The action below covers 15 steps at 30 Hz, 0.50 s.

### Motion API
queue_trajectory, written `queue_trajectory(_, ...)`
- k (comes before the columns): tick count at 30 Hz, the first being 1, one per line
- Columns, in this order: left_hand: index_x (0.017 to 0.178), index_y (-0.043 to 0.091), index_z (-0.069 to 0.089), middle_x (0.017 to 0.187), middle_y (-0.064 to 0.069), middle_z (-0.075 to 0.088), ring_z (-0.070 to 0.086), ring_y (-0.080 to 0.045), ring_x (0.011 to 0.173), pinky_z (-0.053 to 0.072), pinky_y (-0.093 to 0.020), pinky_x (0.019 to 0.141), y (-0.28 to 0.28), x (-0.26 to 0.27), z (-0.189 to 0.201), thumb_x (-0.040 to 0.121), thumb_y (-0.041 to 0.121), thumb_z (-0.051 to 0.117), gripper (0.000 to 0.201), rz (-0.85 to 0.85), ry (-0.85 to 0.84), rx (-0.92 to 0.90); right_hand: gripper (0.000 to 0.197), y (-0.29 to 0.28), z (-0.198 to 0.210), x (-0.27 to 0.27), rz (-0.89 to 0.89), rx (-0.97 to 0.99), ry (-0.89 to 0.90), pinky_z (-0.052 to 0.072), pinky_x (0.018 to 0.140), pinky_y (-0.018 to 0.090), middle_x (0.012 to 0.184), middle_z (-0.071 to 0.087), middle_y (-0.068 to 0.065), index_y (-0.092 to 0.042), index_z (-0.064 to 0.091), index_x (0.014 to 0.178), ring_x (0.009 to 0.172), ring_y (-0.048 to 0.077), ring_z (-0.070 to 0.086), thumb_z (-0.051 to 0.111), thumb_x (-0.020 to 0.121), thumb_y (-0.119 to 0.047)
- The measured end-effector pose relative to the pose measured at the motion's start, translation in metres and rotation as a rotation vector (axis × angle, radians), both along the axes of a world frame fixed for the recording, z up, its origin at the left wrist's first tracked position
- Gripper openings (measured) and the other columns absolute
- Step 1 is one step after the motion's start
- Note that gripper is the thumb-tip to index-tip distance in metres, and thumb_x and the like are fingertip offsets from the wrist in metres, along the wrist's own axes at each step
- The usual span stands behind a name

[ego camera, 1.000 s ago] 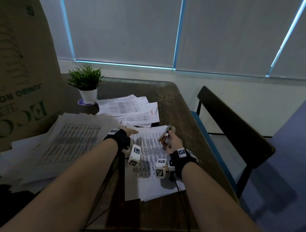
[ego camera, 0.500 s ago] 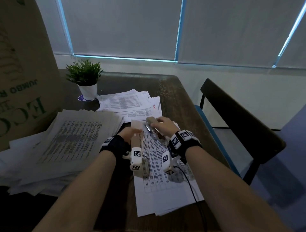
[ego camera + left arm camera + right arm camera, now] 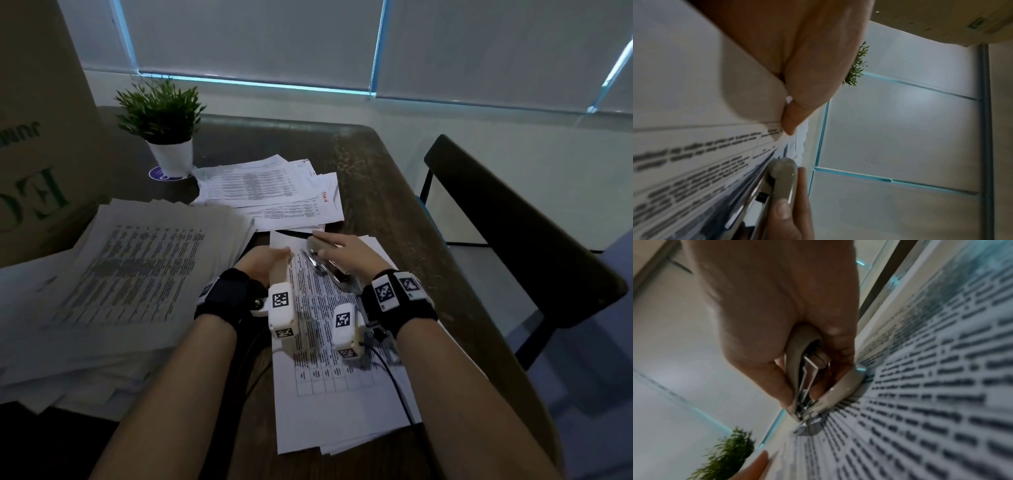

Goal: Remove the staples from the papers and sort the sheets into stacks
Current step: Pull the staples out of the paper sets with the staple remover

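A stapled set of printed sheets (image 3: 339, 370) lies on the table in front of me. My left hand (image 3: 262, 262) rests on its top left corner, fingers (image 3: 797, 91) laid on the paper (image 3: 694, 146). My right hand (image 3: 347, 253) grips a beige and metal stapler (image 3: 323, 262), its front end down on the top of the page beside the left hand. In the right wrist view the fingers (image 3: 777, 378) wrap the stapler (image 3: 812, 373), whose metal tip touches the printed sheet (image 3: 920, 402). The left wrist view shows the stapler (image 3: 784, 175) close by. No staple can be made out.
A thick pile of printed sheets (image 3: 137, 274) lies at the left and a smaller spread stack (image 3: 267, 188) at the back. A potted plant (image 3: 161, 116) and a cardboard box (image 3: 37, 137) stand behind them. A dark chair (image 3: 513, 222) sits by the table's right edge (image 3: 421, 219).
My right hand has come down and leftward with the stapler, from raised above the sheets to lying on the top of the page. The left hand stays at the corner.
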<state>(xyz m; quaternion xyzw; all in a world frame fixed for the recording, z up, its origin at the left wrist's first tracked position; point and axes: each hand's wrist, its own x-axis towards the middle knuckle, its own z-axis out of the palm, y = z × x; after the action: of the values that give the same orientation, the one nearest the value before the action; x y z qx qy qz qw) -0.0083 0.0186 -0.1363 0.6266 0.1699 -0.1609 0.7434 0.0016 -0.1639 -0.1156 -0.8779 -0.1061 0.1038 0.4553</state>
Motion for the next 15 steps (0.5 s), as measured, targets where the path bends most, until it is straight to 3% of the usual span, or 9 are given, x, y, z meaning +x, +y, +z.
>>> queue_trajectory(4,0.086,0.001,0.059,0.063,-0.011,0.067,0.065,-0.020,0.050,0.053,-0.026,0.047,0.002,0.003,-0.003,0.098,0.013,0.045,0.022,-0.025,-0.013,-0.044,0.043,-0.005,-0.003,0.000,-0.031,0.063,-0.016,0.051,0.081,0.021,0.125,0.063,-0.007,-0.043,0.059,0.131,0.100,0.015,0.067,0.061,0.092,-0.025)
queue_trajectory(7,0.104,-0.005,0.059,0.079,-0.015,0.067,0.066,-0.024,0.060,0.055,-0.030,0.054,-0.002,0.004,-0.004,0.095,0.004,0.049,0.016,0.007,-0.084,-0.052,0.043,-0.006,-0.002,-0.002,-0.029,0.087,-0.027,0.049,0.070,0.012,0.120,0.063,-0.009,-0.041,0.058,0.133,0.088,0.009,0.064,0.060,0.094,-0.024)
queue_trajectory(10,0.116,-0.007,0.056,0.089,-0.018,0.064,0.063,-0.026,0.070,0.054,-0.034,0.061,-0.003,0.005,-0.006,0.092,-0.001,0.051,0.025,0.048,-0.137,-0.027,0.047,-0.005,0.000,-0.004,0.000,0.048,-0.046,0.047,0.075,0.019,0.132,0.059,-0.006,-0.043,0.052,0.138,0.096,0.009,0.061,0.057,0.095,-0.027)
queue_trajectory(13,0.112,-0.006,0.059,0.090,-0.019,0.065,0.067,-0.025,0.066,0.056,-0.032,0.057,-0.002,0.004,-0.007,0.090,-0.001,0.055,0.023,0.035,-0.173,-0.023,0.049,-0.005,0.000,-0.008,0.014,0.016,-0.053,0.043,0.084,0.025,0.141,0.049,-0.004,-0.040,0.042,0.144,0.110,0.014,0.056,0.053,0.099,-0.027)
queue_trajectory(15,0.107,-0.004,0.060,0.090,-0.019,0.065,0.066,-0.026,0.068,0.057,-0.035,0.062,-0.004,0.001,-0.005,0.089,-0.001,0.057,0.018,0.023,-0.204,0.000,0.048,-0.004,-0.001,-0.010,0.014,-0.003,-0.080,0.042,0.093,0.028,0.144,0.048,-0.003,-0.039,0.039,0.146,0.117,0.017,0.054,0.050,0.101,-0.028)
